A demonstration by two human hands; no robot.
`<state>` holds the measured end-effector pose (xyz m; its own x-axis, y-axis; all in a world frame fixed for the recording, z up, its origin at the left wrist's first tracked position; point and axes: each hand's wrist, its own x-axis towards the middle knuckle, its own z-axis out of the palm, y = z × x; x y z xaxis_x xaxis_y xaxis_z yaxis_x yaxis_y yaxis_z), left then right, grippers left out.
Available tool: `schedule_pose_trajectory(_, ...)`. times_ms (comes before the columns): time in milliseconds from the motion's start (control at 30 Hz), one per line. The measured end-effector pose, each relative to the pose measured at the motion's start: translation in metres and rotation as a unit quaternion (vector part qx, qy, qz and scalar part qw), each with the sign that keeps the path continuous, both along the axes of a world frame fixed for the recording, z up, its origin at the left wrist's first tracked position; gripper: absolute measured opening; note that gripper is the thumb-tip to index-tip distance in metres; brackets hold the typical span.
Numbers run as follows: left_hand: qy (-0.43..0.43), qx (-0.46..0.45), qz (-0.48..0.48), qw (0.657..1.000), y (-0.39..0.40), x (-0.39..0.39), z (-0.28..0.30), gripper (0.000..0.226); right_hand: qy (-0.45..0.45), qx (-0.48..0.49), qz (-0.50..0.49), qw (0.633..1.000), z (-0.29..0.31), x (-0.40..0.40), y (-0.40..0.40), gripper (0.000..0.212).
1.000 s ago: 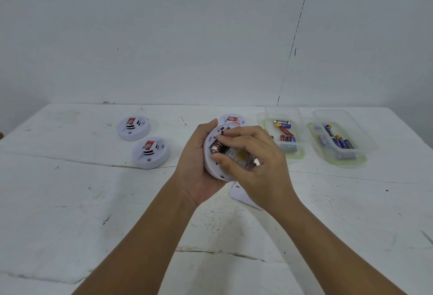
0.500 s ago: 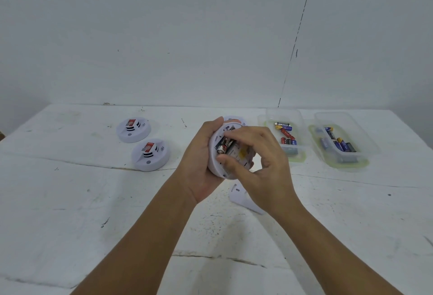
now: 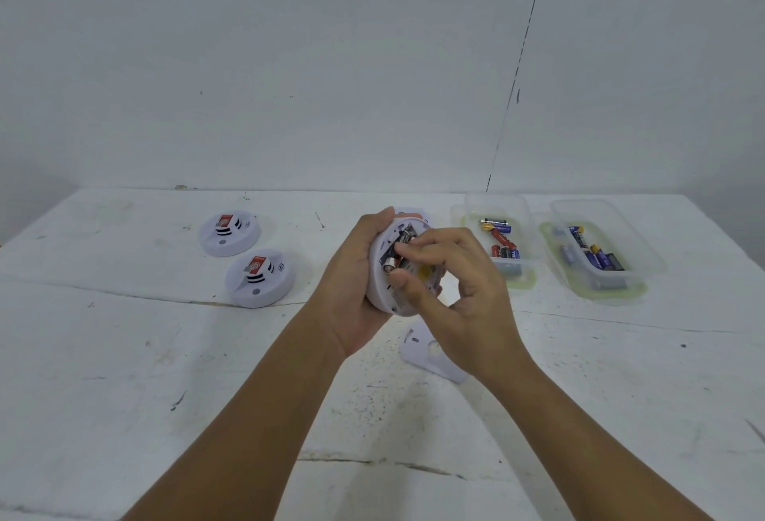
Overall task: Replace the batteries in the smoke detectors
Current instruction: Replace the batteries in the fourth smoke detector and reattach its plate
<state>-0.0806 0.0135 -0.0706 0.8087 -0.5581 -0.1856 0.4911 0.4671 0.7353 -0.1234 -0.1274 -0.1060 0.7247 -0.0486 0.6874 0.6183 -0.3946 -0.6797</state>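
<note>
My left hand [image 3: 358, 272] grips a round white smoke detector [image 3: 387, 297], tilted on edge above the table with its open back toward me. Batteries [image 3: 395, 257] lie in its compartment. My right hand [image 3: 463, 293] reaches in from the right, and its forefinger and thumb pinch a battery in the compartment. The detector's white back cover [image 3: 426, 355] lies flat on the table just below my hands. Two more white detectors [image 3: 229, 233] [image 3: 258, 278] with red labels sit face up at the left.
Two clear plastic trays of loose batteries stand at the back right: the nearer tray [image 3: 470, 226] and the farther tray [image 3: 645, 260]. Another detector [image 3: 407, 213] peeks out behind my left hand. The white table [image 3: 124, 355] meets a white wall.
My left hand has tipped the detector more on edge. My right hand's fingers have moved up from the lower part of its back to the batteries.
</note>
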Motion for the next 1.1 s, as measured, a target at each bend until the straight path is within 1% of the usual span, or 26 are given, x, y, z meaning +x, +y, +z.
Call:
schedule_pose_trajectory(133,0.007,0.0,-0.003,1.0,0.0,0.002,0.001,0.064,-0.005,-0.001,-0.006,1.0,0.002,0.002,0.0,0.024)
schedule_pose_trajectory(300,0.028,-0.034,-0.024,0.999,-0.001,0.0,0.004,0.071,-0.009,-0.017,-0.031,0.999,0.005,0.0,0.002,0.027)
schedule_pose_trajectory(467,0.049,-0.047,-0.015,0.998,0.001,-0.001,0.003,0.068,0.001,0.009,-0.043,0.999,0.007,0.0,0.008,0.024)
schedule_pose_trajectory(567,0.06,-0.04,0.002,0.997,0.001,0.002,-0.002,0.066,0.034,0.027,-0.038,0.998,0.009,0.0,0.011,0.021)
schedule_pose_trajectory(633,0.065,-0.037,0.018,0.997,0.001,0.002,-0.004,0.061,0.061,0.041,-0.034,0.997,0.011,-0.002,0.014,0.02)
schedule_pose_trajectory(767,0.046,-0.02,0.038,0.998,0.003,0.004,-0.005,0.053,0.103,0.071,-0.015,0.992,0.013,-0.003,0.015,0.02)
schedule_pose_trajectory(867,0.028,-0.007,0.039,0.999,0.004,0.004,-0.005,0.049,0.107,0.064,-0.01,0.992,0.014,-0.003,0.014,0.019)
schedule_pose_trajectory(1000,0.023,-0.002,0.058,0.998,0.004,0.002,-0.007,0.047,0.13,0.079,-0.003,0.988,0.012,0.001,0.013,0.016)
schedule_pose_trajectory(1100,0.012,0.017,0.077,0.997,0.003,0.001,-0.009,0.043,0.183,0.121,0.002,0.976,0.009,0.003,0.016,0.015)
